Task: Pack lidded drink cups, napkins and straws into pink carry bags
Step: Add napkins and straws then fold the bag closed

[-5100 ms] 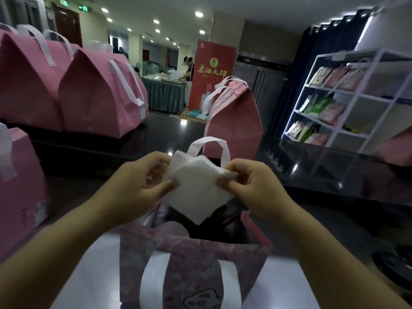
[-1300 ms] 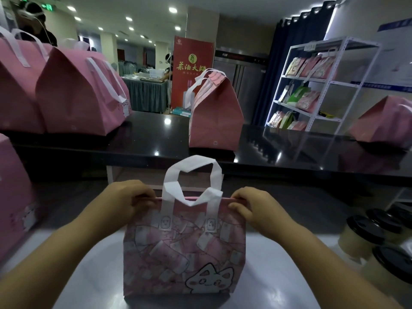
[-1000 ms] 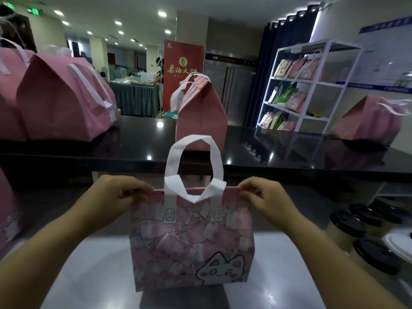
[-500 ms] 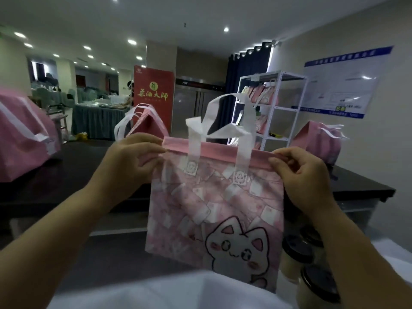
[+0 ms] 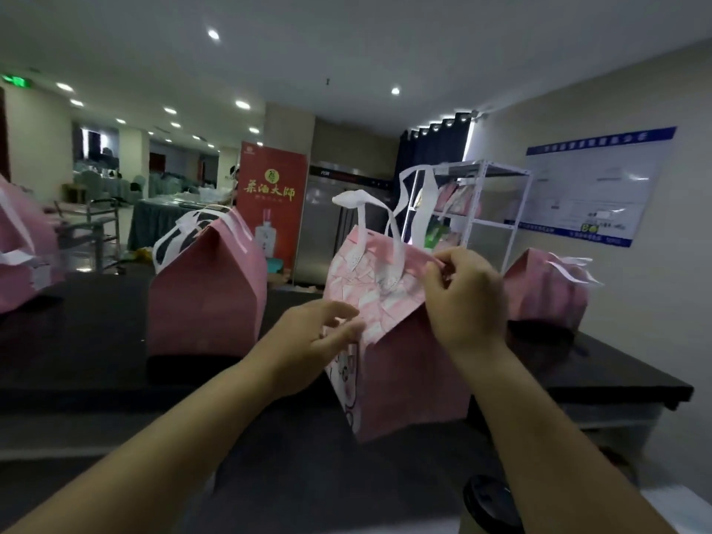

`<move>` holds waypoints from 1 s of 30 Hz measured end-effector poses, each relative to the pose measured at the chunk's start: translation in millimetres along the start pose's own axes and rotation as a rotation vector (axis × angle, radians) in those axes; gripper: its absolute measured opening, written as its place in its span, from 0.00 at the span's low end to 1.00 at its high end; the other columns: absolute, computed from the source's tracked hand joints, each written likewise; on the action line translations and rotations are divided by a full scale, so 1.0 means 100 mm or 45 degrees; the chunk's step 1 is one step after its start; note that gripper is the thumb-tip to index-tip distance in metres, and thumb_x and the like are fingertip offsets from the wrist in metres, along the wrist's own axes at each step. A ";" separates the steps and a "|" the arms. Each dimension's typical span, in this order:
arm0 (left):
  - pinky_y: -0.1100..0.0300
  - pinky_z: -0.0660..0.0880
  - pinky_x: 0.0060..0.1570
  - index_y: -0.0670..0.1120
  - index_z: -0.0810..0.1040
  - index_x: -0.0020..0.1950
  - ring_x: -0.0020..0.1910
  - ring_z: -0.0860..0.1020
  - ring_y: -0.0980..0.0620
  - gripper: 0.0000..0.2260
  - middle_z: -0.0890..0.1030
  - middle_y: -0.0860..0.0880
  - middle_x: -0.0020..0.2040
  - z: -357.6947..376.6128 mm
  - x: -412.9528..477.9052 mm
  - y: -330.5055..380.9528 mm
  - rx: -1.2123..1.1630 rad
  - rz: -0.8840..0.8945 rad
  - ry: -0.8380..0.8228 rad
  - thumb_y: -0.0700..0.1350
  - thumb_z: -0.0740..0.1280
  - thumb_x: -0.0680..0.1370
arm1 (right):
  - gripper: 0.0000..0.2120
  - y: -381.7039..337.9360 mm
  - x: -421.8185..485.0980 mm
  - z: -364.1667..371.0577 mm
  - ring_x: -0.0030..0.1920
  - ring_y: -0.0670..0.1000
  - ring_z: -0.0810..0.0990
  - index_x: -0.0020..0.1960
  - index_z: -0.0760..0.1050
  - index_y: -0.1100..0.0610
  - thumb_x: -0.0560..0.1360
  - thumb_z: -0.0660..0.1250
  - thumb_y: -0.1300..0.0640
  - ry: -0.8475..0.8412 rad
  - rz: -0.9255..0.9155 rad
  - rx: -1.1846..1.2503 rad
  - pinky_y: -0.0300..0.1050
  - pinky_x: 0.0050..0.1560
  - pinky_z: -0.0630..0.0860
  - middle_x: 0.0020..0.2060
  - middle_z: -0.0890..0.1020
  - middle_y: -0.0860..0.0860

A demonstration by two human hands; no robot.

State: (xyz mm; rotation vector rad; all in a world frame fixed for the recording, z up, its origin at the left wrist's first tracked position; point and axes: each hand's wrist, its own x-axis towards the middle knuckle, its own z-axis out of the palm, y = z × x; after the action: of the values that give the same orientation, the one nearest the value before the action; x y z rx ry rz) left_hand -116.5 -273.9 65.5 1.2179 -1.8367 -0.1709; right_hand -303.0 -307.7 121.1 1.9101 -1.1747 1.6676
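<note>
My right hand (image 5: 464, 298) pinched the upright pink cat-print fabric carry bag's (image 5: 408, 371) top edge; my left hand (image 5: 316, 341) touched its side lower down, grip unclear.

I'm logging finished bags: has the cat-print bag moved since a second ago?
Yes. The cat-print bag, then on the low table, is now raised and forward at the black counter, held by the right hand.
</note>
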 end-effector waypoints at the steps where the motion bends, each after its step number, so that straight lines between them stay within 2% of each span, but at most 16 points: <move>1: 0.66 0.72 0.49 0.53 0.75 0.61 0.52 0.75 0.61 0.23 0.76 0.58 0.54 0.06 0.02 -0.05 0.039 -0.025 -0.026 0.65 0.60 0.73 | 0.04 0.01 -0.02 0.11 0.34 0.49 0.71 0.41 0.78 0.61 0.74 0.66 0.63 0.000 0.020 0.009 0.39 0.34 0.65 0.35 0.79 0.54; 2: 0.66 0.70 0.48 0.54 0.73 0.63 0.53 0.74 0.59 0.24 0.74 0.59 0.55 0.11 0.03 -0.10 0.091 -0.051 -0.040 0.65 0.62 0.72 | 0.04 0.02 -0.04 0.22 0.33 0.48 0.69 0.41 0.77 0.61 0.74 0.66 0.63 -0.003 0.051 0.024 0.37 0.32 0.61 0.34 0.77 0.52; 4: 0.64 0.67 0.50 0.54 0.71 0.65 0.55 0.72 0.56 0.24 0.72 0.56 0.58 0.18 0.06 -0.21 0.198 -0.105 -0.023 0.58 0.69 0.72 | 0.05 0.06 -0.07 0.41 0.34 0.47 0.69 0.42 0.78 0.60 0.75 0.66 0.60 -0.060 0.110 0.086 0.31 0.31 0.58 0.34 0.75 0.49; 6: 0.62 0.67 0.52 0.51 0.71 0.65 0.57 0.73 0.51 0.23 0.73 0.51 0.60 0.21 0.09 -0.31 0.249 -0.146 0.038 0.50 0.71 0.71 | 0.08 0.13 -0.08 0.58 0.36 0.44 0.73 0.48 0.79 0.58 0.76 0.67 0.54 -0.233 0.140 0.257 0.28 0.34 0.63 0.38 0.77 0.47; 9: 0.57 0.71 0.53 0.47 0.73 0.62 0.55 0.75 0.48 0.19 0.75 0.47 0.58 0.21 0.12 -0.43 0.268 -0.173 0.149 0.44 0.70 0.72 | 0.14 0.28 -0.07 0.71 0.44 0.41 0.76 0.58 0.78 0.53 0.74 0.69 0.51 -0.615 0.172 0.536 0.33 0.45 0.73 0.47 0.80 0.44; 12: 0.50 0.74 0.54 0.46 0.72 0.64 0.53 0.76 0.47 0.21 0.76 0.46 0.57 0.17 0.13 -0.54 0.284 -0.237 0.226 0.42 0.69 0.72 | 0.24 0.53 -0.18 0.80 0.53 0.44 0.77 0.65 0.73 0.48 0.70 0.72 0.58 -0.850 0.156 0.461 0.41 0.52 0.76 0.55 0.79 0.45; 13: 0.49 0.74 0.52 0.46 0.72 0.64 0.52 0.77 0.47 0.20 0.76 0.46 0.56 0.16 0.14 -0.57 0.303 -0.244 0.259 0.41 0.69 0.72 | 0.26 0.59 -0.24 0.83 0.53 0.45 0.77 0.66 0.72 0.47 0.70 0.72 0.62 -0.873 0.190 0.438 0.43 0.52 0.77 0.55 0.78 0.46; 16: 0.48 0.75 0.47 0.44 0.76 0.57 0.46 0.77 0.46 0.13 0.79 0.45 0.51 0.14 0.17 -0.64 0.365 -0.223 0.364 0.41 0.68 0.73 | 0.25 0.68 -0.40 0.96 0.52 0.45 0.78 0.65 0.72 0.48 0.71 0.68 0.65 -0.837 0.309 0.498 0.37 0.46 0.77 0.55 0.78 0.47; 19: 0.49 0.75 0.45 0.43 0.77 0.51 0.44 0.77 0.44 0.07 0.80 0.44 0.47 0.11 0.24 -0.69 0.399 -0.266 0.425 0.41 0.67 0.74 | 0.25 0.64 -0.42 1.13 0.55 0.49 0.77 0.66 0.71 0.52 0.70 0.67 0.66 -0.777 0.348 0.480 0.46 0.53 0.77 0.56 0.78 0.50; 22: 0.49 0.74 0.47 0.42 0.77 0.53 0.48 0.78 0.41 0.09 0.81 0.42 0.48 0.07 0.34 -0.76 0.444 -0.365 0.436 0.39 0.65 0.73 | 0.24 0.55 -0.37 1.31 0.55 0.52 0.77 0.66 0.70 0.54 0.71 0.65 0.66 -0.799 0.369 0.473 0.49 0.54 0.76 0.57 0.77 0.52; 26: 0.47 0.75 0.49 0.41 0.77 0.55 0.50 0.77 0.37 0.13 0.80 0.38 0.50 0.00 0.47 -0.83 0.561 -0.517 0.345 0.39 0.63 0.72 | 0.23 0.46 -0.27 1.52 0.56 0.54 0.76 0.67 0.68 0.54 0.73 0.63 0.63 -0.902 0.364 0.394 0.52 0.55 0.75 0.59 0.76 0.53; 30: 0.50 0.75 0.47 0.42 0.77 0.55 0.49 0.78 0.40 0.13 0.81 0.42 0.49 -0.08 0.49 -0.77 0.609 -0.484 0.350 0.45 0.68 0.73 | 0.24 0.42 -0.13 1.55 0.56 0.54 0.76 0.67 0.68 0.53 0.72 0.65 0.60 -0.968 0.370 0.316 0.53 0.55 0.76 0.59 0.76 0.53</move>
State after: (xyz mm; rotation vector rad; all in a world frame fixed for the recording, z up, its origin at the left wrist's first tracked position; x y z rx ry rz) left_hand -64.6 -348.7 57.6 1.8206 -1.4324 0.2322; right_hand -233.9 -439.4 59.8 2.7790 -1.6299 1.2664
